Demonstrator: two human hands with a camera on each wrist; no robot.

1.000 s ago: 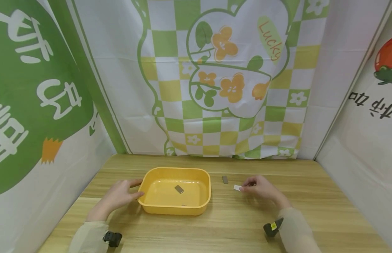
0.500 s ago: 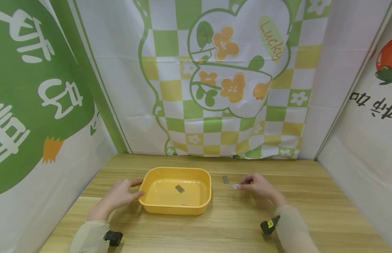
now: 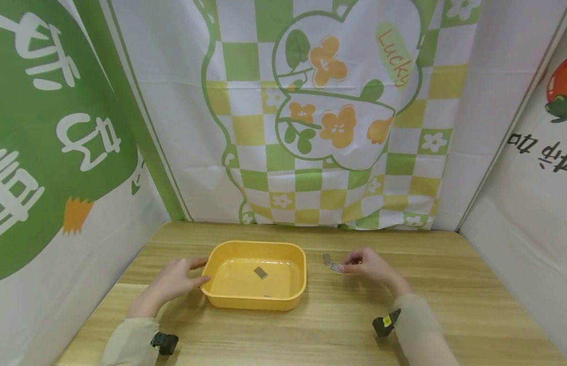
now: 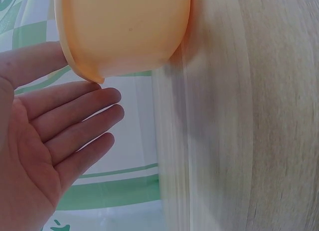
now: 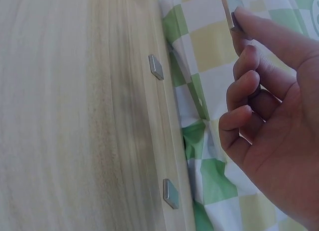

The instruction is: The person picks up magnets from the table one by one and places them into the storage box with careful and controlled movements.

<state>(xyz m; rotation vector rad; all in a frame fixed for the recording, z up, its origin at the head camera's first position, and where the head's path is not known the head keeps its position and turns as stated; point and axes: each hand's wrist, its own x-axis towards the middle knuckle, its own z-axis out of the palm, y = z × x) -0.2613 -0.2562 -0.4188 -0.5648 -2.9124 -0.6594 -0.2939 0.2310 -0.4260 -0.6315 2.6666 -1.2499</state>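
My right hand point(image 3: 368, 265) pinches a small flat silver metal block point(image 3: 336, 267) between thumb and index finger, other fingers curled loosely. In the head view this block overlaps the corner of a similar block point(image 3: 326, 259) on the table. The right wrist view shows two blocks lying there, one upper block point(image 5: 156, 67) and one lower block point(image 5: 170, 193). My left hand point(image 3: 174, 282) holds the left rim of a yellow plastic basin point(image 3: 253, 303), thumb over the rim and fingers rather straight outside. Inside the basin lies a block point(image 3: 260, 273); another block's edge point(image 3: 267, 296) shows behind the front wall.
The wooden table point(image 3: 338, 325) bears the basin left of centre and the loose block to its right. A checked curtain point(image 3: 306, 198) hangs along the back edge. Printed cloths flank both sides. A black camera sits on each wrist.
My right hand has moved left and slightly back with its block, from right of the table block to close beside it. The left hand and basin stay in place.
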